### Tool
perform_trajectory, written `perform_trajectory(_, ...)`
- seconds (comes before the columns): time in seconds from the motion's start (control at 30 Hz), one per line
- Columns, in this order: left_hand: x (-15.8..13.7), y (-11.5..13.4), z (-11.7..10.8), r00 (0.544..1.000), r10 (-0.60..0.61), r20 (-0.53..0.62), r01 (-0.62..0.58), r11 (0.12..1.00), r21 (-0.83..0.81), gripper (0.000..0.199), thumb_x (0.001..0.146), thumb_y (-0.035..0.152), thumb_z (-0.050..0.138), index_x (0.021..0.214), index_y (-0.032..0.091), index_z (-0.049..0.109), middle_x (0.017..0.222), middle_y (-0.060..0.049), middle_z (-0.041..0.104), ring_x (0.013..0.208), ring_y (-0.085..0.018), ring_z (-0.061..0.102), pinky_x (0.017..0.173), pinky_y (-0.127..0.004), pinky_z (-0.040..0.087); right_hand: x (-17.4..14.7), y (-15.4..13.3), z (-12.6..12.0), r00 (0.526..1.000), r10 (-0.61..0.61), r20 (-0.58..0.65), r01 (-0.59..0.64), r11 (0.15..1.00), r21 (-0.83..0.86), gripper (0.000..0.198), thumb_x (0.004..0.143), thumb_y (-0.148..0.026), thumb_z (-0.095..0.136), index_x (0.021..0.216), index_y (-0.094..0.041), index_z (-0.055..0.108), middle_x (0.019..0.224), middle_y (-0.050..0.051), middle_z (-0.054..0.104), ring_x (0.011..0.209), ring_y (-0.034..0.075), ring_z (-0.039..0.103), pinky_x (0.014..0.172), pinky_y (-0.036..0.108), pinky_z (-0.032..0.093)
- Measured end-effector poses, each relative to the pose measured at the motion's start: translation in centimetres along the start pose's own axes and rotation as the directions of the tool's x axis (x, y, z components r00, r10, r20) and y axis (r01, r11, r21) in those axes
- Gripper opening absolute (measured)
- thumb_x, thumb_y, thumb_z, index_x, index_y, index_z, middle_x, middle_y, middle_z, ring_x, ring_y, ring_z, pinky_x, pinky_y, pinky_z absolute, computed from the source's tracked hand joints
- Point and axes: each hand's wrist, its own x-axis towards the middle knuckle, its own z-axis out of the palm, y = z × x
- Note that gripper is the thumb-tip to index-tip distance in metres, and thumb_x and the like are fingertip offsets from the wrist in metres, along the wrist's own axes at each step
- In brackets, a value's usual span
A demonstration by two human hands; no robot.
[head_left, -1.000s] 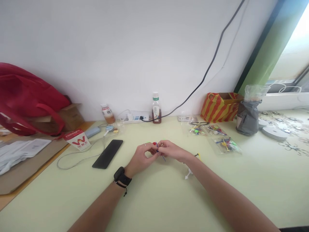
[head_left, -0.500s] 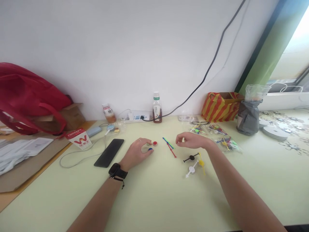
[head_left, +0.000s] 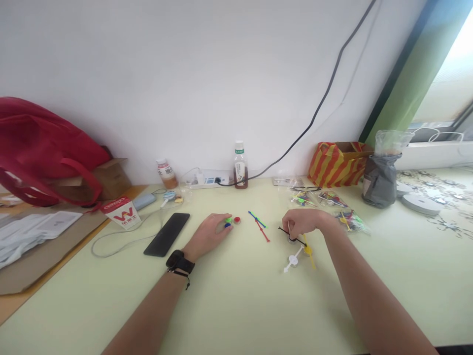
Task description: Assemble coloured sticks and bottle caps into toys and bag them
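My left hand rests on the table, its thumb and fingers curled around a small green disc and a small blue disc. Just beyond its fingertips lies a red disc. My right hand pinches a black arrow spinner near its middle, which the fingers partly cover. Close below it are a white arrow spinner and a yellow arrow spinner. Between my hands lie a blue arrow, a partly covered green arrow and a red arrow, without discs.
Left of my left hand is a black phone. Bags of coloured parts lie at the right. A drink bottle, power strip and striped bag stand along the wall. A red backpack is far left.
My right hand has moved right and down onto the black arrow spinner, which has turned. My left fingers have shifted slightly; the green disc shows more and the blue one sits closer to it.
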Motion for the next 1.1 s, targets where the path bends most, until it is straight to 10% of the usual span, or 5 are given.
perform_trajectory(0.47,0.0,0.9,0.4,0.999,0.037,-0.030,-0.036,0.999,0.016,0.038,0.099,0.044,0.060,0.132,0.027,0.067,0.136,-0.006,0.068,0.130,-0.028,0.059,0.112,-0.045,0.048,1.1,-2.4,1.0,0.923,-0.181,-0.341,0.266,0.938,0.223,0.011,0.081,-0.021,0.056,0.091,-0.020,0.062,0.091,0.003,0.068,0.081,0.017,0.061,0.067,0.026,0.044)
perform_trajectory(0.83,-1.0,6.4,1.8,0.964,0.117,-0.238,-0.193,0.925,-0.327,0.018,0.099,0.030,0.062,0.116,0.025,0.065,0.110,-0.005,0.074,0.096,-0.019,0.071,0.090,-0.035,0.059,3.1,-8.7,5.3,0.823,-0.338,-0.457,0.551,0.673,0.494,0.007,0.083,-0.020,0.051,0.088,-0.023,0.048,0.078,-0.005,0.048,0.069,0.014,0.043,0.059,0.025,0.037)
perform_trajectory(1.1,-1.0,5.4,2.2,0.984,0.118,-0.130,-0.148,0.955,-0.257,0.007,0.095,0.026,0.063,0.102,0.024,0.064,0.098,-0.002,0.072,0.088,-0.019,0.068,0.084,-0.035,0.057,5.3,-7.5,6.5,0.834,-0.211,-0.509,0.411,0.854,0.319,0.015,0.091,-0.019,0.047,0.104,-0.022,0.054,0.084,-0.002,0.057,0.066,0.014,0.050,0.062,0.027,0.040)
